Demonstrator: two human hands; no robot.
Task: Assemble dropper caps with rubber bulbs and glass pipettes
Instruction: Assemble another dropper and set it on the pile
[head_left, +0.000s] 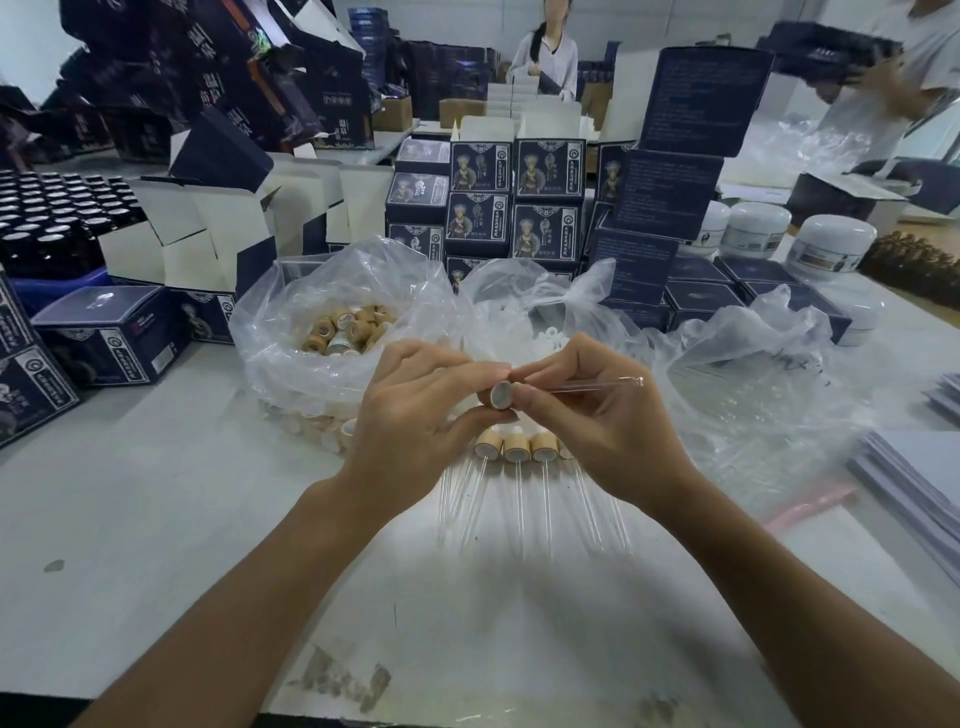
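A packing room, with a white tabletop crowded at its far side by stacked dark printed boxes, white jars and rows of dark bottles; two other people work in the background. Centre: the left hand pinches a wooden cap between thumb and fingertips, its pale open underside turned toward the camera. The right hand pinches a glass pipette near the end that meets the cap; the tube runs out sideways past the right-hand grip, its tip free in the air. Both grips are thus closed, one on each part, and the two parts touch at the cap's mouth. Whether the tube is already seated cannot be told.

Progress, as judged from the layout: just below the grips lies a short row of finished droppers, caps side by side and glass stems pointing toward the person. This suggests several units are complete and the one in hand is at the pipette-fitting step. Beyond the left-hand grip, an open clear bag holds many loose wooden caps, with more pale pieces beneath it. Beyond the right-hand grip sits a second bag of white parts, probably bulbs. The remaining stock implies that most of the work is left.
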